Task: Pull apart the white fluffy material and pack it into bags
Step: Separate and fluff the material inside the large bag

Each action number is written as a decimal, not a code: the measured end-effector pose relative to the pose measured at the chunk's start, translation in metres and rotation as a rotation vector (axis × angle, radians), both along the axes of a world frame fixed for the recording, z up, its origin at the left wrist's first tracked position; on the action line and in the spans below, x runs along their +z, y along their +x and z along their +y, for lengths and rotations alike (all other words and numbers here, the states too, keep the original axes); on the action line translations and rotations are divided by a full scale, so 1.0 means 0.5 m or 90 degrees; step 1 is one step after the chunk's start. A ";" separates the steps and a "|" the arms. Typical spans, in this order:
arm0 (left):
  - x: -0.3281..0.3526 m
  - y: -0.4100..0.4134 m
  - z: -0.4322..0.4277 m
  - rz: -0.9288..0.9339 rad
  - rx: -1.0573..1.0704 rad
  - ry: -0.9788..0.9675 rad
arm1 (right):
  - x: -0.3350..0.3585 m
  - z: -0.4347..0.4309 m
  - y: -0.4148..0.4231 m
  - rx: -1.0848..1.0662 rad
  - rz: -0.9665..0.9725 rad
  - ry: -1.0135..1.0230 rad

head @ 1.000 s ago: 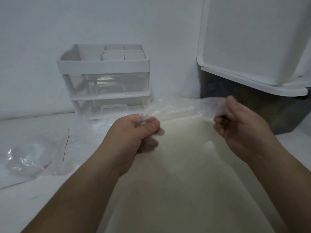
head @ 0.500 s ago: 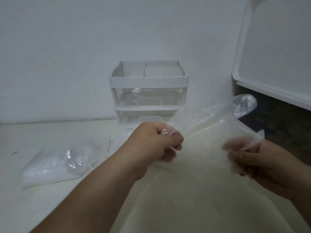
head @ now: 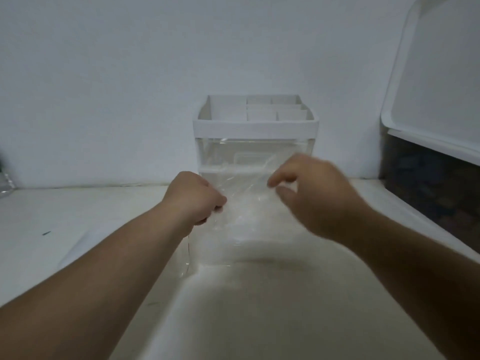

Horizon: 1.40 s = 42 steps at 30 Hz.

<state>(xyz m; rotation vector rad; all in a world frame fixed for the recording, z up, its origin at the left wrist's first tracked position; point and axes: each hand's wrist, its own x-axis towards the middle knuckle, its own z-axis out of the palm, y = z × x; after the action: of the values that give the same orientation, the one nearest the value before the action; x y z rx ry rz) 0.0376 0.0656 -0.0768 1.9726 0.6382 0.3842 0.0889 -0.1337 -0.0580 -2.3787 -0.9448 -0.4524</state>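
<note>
A clear plastic bag (head: 244,211) hangs between my two hands above a pale cream surface (head: 259,307). My left hand (head: 194,198) grips the bag's upper left edge with curled fingers, and the film's side edge drops below that fist. My right hand (head: 309,196) is motion-blurred at the bag's upper right edge, with finger and thumb curled and slightly apart. Whether it pinches the film is unclear. No loose white fluffy material shows in the bag.
A white drawer organiser (head: 254,126) with clear drawers stands against the wall just behind the bag. A dark bin (head: 428,183) with a raised white lid (head: 436,87) fills the right side. A scrap of clear plastic (head: 5,183) shows at the far left edge.
My hands have come closer together and moved forward toward the organiser. The view has swung left, so the filled bag on the left is out of sight.
</note>
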 end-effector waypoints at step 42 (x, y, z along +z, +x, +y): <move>-0.023 -0.019 -0.063 0.086 -0.252 0.591 | -0.096 0.066 0.072 0.147 0.124 -0.238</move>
<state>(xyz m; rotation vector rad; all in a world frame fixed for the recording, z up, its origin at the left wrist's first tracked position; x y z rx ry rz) 0.0283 0.0339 -0.0885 2.9556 0.1112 0.3269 0.1248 -0.1006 -0.1062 -2.5348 -1.2809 0.0508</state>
